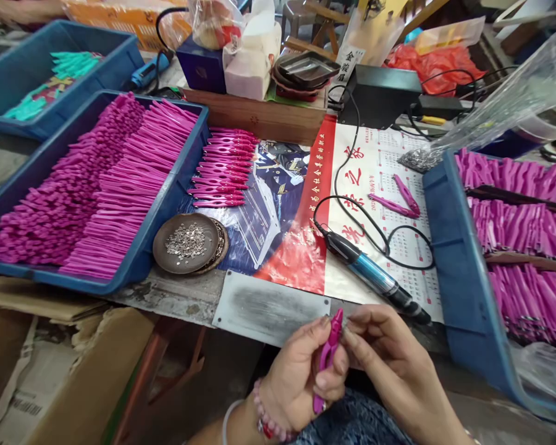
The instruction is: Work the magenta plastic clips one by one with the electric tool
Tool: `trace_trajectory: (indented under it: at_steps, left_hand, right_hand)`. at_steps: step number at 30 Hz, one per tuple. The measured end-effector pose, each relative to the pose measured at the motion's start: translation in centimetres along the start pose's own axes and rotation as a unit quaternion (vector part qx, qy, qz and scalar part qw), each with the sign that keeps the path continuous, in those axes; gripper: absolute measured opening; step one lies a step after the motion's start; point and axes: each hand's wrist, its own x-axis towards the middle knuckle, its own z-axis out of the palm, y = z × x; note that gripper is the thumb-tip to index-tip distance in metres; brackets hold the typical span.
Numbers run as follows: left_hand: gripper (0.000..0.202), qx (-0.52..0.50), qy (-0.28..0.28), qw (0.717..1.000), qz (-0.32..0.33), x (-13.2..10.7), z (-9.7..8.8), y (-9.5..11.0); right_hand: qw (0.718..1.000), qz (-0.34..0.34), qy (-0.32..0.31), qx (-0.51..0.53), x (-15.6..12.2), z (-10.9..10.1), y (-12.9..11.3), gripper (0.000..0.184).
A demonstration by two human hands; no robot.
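left hand (pixel 301 364) clasps a pink tool (pixel 335 329) at lower centre; right hand (pixel 393 352) curls beside it, hold unclear. upper-centre tool row (pixel 238 164) seems assembled; left-side pieces (pixel 134 191) seem undone.

Wht lbl (pixel 351 65): 金骏眉. Cal. sheet (pixel 383 180), red: 光荣之家.

Dish (pixel 185 266) left of screwdriver (pixel 373 272)

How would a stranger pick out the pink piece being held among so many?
Find the pale rectangular plate on the table's near edge. By its right end, the left hand grips the slim pink piece, tip up, the right hand close by. Its lookalikes lie on the table or in bins; only this one is held.
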Motion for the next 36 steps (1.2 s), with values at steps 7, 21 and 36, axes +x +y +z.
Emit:
trace_trajectory:
  at_steps: [7,21,36]
  left_hand:
    - [0.023,0.017,-0.011,1.0,-0.008,0.2,-0.2,-0.2]
    - [0.023,0.123,0.027,0.991,0.052,0.0,-0.9,-0.8]
    - [0.013,0.072,-0.118,0.99,-0.016,-0.2,-1.2,-1.7]
  right_hand:
    - [0.994,-0.033,-0.032,-0.095,-0.2,-0.5,0.1,0.005]
    - [0.966,-0.082,-0.067,-0.235,-1.0,-0.2,0.5,0.011]
    - [0.907,0.268,-0.215,0.244,-0.5,-2.7,0.5,0.02]
